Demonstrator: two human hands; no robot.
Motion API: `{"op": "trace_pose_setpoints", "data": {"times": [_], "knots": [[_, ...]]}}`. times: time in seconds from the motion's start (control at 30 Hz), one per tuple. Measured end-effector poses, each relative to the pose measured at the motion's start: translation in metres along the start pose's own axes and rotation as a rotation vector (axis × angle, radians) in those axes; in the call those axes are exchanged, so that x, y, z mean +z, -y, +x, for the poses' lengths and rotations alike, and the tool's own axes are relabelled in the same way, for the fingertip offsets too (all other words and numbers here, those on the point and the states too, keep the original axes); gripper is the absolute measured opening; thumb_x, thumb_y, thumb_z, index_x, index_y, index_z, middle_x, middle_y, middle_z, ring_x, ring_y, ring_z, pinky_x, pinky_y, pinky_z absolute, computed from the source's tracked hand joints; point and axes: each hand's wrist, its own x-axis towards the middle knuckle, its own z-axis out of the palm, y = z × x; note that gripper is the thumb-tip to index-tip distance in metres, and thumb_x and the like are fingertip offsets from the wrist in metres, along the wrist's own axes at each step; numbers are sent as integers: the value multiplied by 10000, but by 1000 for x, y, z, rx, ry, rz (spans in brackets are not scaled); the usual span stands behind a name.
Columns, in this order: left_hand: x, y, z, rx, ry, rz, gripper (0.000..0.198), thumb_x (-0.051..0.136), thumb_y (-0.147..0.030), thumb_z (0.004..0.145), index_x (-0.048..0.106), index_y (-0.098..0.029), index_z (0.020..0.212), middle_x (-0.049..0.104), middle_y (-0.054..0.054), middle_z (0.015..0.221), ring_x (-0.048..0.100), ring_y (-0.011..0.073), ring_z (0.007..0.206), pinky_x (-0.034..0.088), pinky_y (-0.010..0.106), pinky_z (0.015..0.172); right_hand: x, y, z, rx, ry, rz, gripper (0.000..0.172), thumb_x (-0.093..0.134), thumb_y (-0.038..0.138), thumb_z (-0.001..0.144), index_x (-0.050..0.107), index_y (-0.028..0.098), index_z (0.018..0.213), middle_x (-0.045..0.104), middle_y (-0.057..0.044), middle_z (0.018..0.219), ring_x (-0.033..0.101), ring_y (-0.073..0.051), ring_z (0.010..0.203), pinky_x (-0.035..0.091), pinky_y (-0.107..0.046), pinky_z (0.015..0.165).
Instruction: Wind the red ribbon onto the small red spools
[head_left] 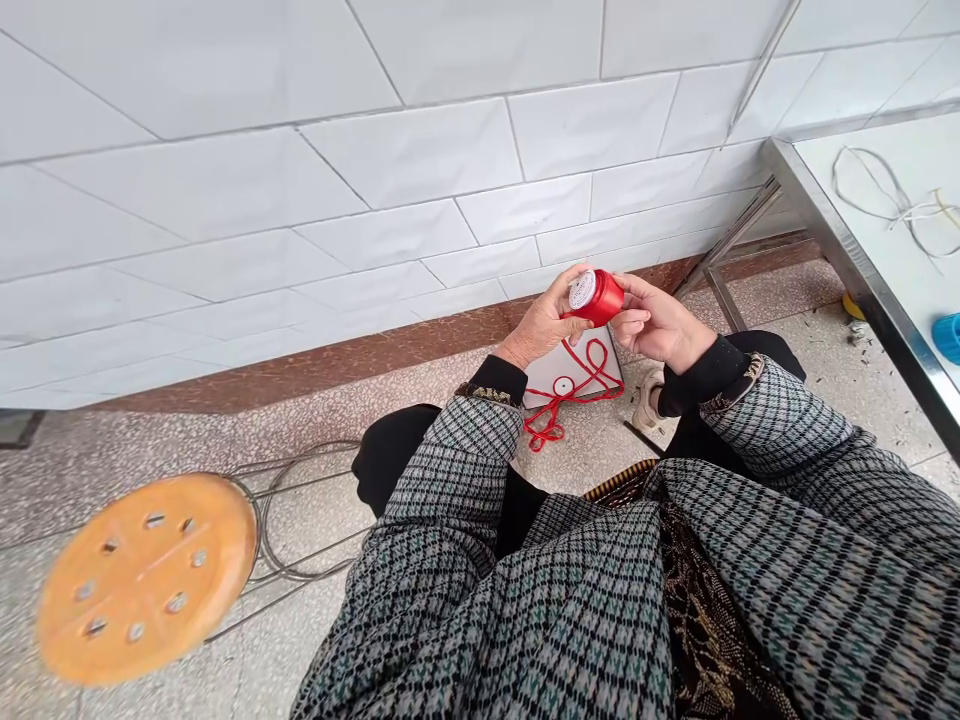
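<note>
Between my two hands is a spool of shiny red ribbon [604,298] with a white printed label on its end. My left hand [546,322] grips it from the left, thumb below the label. The fingers of my right hand [654,320] are bent against the spool's right side. Below them on the floor lies a pale flat box or board [541,376] with red cord [597,378] looped across it and a small white disc [562,386] among the loops.
An orange round stool [147,580] with holes and metal legs stands at the lower left. A metal-edged table [855,250] at the right bears white wires [885,190] and a blue object [948,338]. White wall tiles [390,230] rise in front.
</note>
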Motion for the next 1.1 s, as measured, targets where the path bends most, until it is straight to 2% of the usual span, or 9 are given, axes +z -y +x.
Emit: {"op": "trace_pose_setpoints", "data": {"times": [0.1, 0.23, 0.3, 0.4, 0.5, 0.63, 0.73, 0.9, 1.1], "knots": [[2, -1, -2, 16, -57, -34, 1033, 1012, -543, 668, 519, -321, 1549, 756, 52, 1032, 591, 90, 529, 482, 260, 526, 0, -5, -1, -96, 72, -69, 199, 659, 324, 1087, 546, 204, 974, 445, 136, 561, 191, 11, 385, 201, -89, 385], [11, -5, -2, 24, -180, -66, 932, 939, -633, 761, 510, -337, 1534, 724, 0, 833, 581, 110, 524, 494, 281, 560, 4, -23, 2, -430, 110, -378, 270, 846, 326, 955, 613, 200, 902, 553, 92, 596, 345, -20, 438, 307, -134, 427], [18, -6, -2, 11, -226, -70, 874, 902, -640, 811, 504, -341, 1529, 696, -20, 763, 585, 121, 536, 505, 293, 588, 6, -31, 7, -581, 79, -492, 246, 863, 277, 929, 646, 193, 848, 531, 83, 561, 412, -37, 466, 339, -148, 455], [31, -3, 0, 25, -300, -66, 823, 877, -608, 855, 496, -326, 1528, 692, -23, 758, 588, 132, 556, 508, 309, 616, 5, -35, 18, -662, 32, -448, 242, 796, 237, 971, 637, 198, 793, 452, 95, 514, 383, -43, 453, 324, -159, 452], [47, 6, 2, 45, -434, -44, 682, 838, -558, 901, 544, -286, 1453, 697, -8, 798, 583, 135, 592, 487, 305, 622, 2, -30, 31, -616, -11, -231, 276, 745, 237, 1003, 561, 217, 799, 421, 112, 540, 292, -41, 439, 304, -162, 439], [62, 15, 2, 63, -602, 50, 271, 771, -433, 933, 638, -218, 1031, 681, 2, 818, 549, 121, 644, 445, 277, 631, -3, -18, 43, -476, -56, -38, 313, 715, 242, 1032, 489, 221, 816, 434, 121, 572, 230, -24, 435, 268, -137, 427], [60, 17, -1, 70, -579, 143, 251, 735, -410, 932, 629, -202, 841, 627, -9, 756, 492, 121, 659, 409, 280, 660, -3, -10, 45, -394, -82, 21, 283, 672, 227, 1053, 487, 221, 840, 437, 123, 559, 233, -14, 415, 254, -123, 420], [45, 18, -3, 52, -435, 100, 369, 794, -505, 858, 644, -187, 744, 517, -30, 673, 411, 120, 660, 332, 283, 648, -2, -3, 41, -321, -102, 94, 194, 608, 192, 1072, 524, 222, 899, 467, 120, 550, 243, -3, 384, 237, -103, 394], [34, 18, 3, 25, -473, 145, 249, 829, -339, 833, 659, -170, 765, 581, -29, 679, 452, 107, 636, 356, 273, 642, 5, -2, 30, -238, -113, 117, 229, 592, 176, 1095, 540, 201, 874, 460, 127, 528, 255, 15, 356, 249, -86, 364]]}}
